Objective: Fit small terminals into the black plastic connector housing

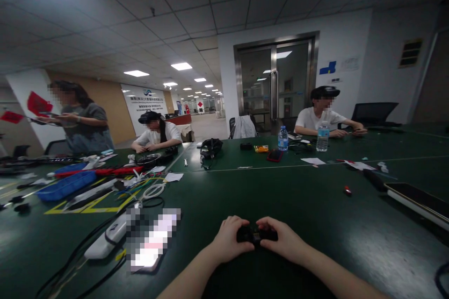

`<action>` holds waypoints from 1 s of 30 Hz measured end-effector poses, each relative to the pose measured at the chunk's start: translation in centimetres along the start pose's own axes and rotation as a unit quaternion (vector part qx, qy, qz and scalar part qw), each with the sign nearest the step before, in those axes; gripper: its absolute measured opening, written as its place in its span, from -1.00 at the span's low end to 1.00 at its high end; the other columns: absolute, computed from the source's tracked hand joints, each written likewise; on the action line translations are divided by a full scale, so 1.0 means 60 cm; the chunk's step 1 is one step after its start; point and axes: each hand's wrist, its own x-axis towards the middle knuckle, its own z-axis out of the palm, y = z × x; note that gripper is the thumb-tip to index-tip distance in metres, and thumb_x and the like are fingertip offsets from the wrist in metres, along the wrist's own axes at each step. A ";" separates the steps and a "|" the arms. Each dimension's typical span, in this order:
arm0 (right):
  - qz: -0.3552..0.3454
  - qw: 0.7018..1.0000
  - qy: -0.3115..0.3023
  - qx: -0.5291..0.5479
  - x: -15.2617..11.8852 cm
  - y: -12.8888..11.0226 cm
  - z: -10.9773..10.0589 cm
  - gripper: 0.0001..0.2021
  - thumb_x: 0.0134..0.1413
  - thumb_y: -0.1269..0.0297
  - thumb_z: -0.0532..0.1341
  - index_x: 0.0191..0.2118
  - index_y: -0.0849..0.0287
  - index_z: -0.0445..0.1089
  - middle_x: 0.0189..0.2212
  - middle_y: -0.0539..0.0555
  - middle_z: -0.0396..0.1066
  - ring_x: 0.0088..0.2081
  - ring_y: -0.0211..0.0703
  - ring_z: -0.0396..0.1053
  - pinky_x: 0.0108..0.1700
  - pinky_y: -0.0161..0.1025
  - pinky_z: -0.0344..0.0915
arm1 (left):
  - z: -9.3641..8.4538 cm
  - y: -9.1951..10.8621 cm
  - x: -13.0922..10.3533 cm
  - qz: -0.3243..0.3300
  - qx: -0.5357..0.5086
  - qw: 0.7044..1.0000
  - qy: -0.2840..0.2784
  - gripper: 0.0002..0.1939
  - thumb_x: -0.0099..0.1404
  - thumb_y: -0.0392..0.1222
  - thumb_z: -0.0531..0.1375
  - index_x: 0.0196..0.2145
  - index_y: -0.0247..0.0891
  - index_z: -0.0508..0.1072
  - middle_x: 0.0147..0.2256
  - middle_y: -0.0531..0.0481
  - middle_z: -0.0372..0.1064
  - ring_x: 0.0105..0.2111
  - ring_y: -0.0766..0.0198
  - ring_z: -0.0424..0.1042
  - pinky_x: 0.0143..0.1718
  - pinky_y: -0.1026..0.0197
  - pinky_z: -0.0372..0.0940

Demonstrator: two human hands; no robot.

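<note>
A small black device (257, 237) with a lighter middle part lies low over the green table, between my two hands. My left hand (229, 238) is closed on its left end, thumb near me and fingers on the far side. On the right end, my right hand (282, 240) grips in the same way. Parts of the device are hidden by my fingers, and its exact kind cannot be made out. Left of my hands lies a phone (156, 240) with a lit, blurred screen. Beside that phone is a white power strip (110, 233) with black cables.
A blue tray (66, 186) and tangled cables (154, 190) lie at left. Across the table (210, 191) are a headset (211, 148), water bottles (282, 139) and a red-edged case (275, 155). A dark-topped flat device (421, 201) lies at right. Two people sit opposite; another stands at left.
</note>
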 end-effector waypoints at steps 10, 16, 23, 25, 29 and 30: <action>-0.048 0.995 -0.051 -0.070 0.014 0.032 0.008 -0.74 -0.08 0.41 0.18 -0.19 0.09 0.39 -0.19 0.07 0.37 -0.13 -0.11 0.33 -0.09 -0.25 0.23 | 0.010 0.002 0.000 -0.003 0.031 0.999 0.009 -0.52 -0.04 -0.23 0.31 -0.11 -0.18 0.34 -0.15 -0.01 0.31 -0.13 0.14 0.25 -0.06 0.14 0.12; -0.045 0.994 -0.069 -0.077 0.013 0.034 0.008 -0.78 -0.05 0.33 0.20 -0.21 0.02 0.40 -0.17 0.05 0.34 -0.13 -0.11 0.32 -0.09 -0.26 0.23 | 0.007 0.007 -0.001 -0.013 0.022 1.000 0.008 -0.56 -0.03 -0.26 0.30 -0.15 -0.16 0.35 -0.16 0.00 0.31 -0.13 0.15 0.25 -0.06 0.14 0.12; -0.028 0.996 -0.028 -0.075 0.009 0.016 0.009 -0.83 -0.04 0.33 0.19 -0.26 0.04 0.42 -0.21 0.03 0.34 -0.16 -0.12 0.33 -0.11 -0.25 0.23 | 0.001 0.013 -0.008 -0.005 0.027 1.000 0.009 -0.57 0.07 -0.18 0.24 -0.08 -0.16 0.31 -0.11 -0.02 0.29 -0.08 0.13 0.23 -0.05 0.14 0.13; -0.030 0.997 -0.022 -0.072 0.007 0.012 0.009 -0.83 -0.03 0.33 0.19 -0.25 0.03 0.42 -0.20 0.03 0.33 -0.15 -0.12 0.32 -0.10 -0.24 0.23 | 0.002 0.011 -0.010 0.002 0.027 1.000 0.009 -0.60 0.09 -0.16 0.23 -0.08 -0.16 0.31 -0.11 -0.02 0.29 -0.09 0.13 0.24 -0.05 0.14 0.13; -0.029 0.997 -0.019 -0.066 0.003 0.006 0.006 -0.81 -0.04 0.33 0.20 -0.23 0.04 0.42 -0.19 0.03 0.33 -0.14 -0.12 0.32 -0.09 -0.23 0.22 | 0.007 0.004 -0.010 0.009 0.011 1.000 0.021 -0.55 0.08 -0.16 0.24 -0.04 -0.15 0.30 -0.09 -0.02 0.29 -0.07 0.13 0.24 -0.01 0.12 0.12; -0.023 0.997 -0.021 -0.066 0.002 0.004 0.005 -0.81 -0.03 0.33 0.20 -0.23 0.04 0.42 -0.19 0.03 0.33 -0.14 -0.12 0.32 -0.09 -0.23 0.22 | 0.007 0.003 -0.010 0.004 0.001 1.000 0.022 -0.50 0.08 -0.16 0.24 0.00 -0.16 0.27 -0.06 -0.04 0.28 -0.05 0.12 0.23 0.01 0.11 0.12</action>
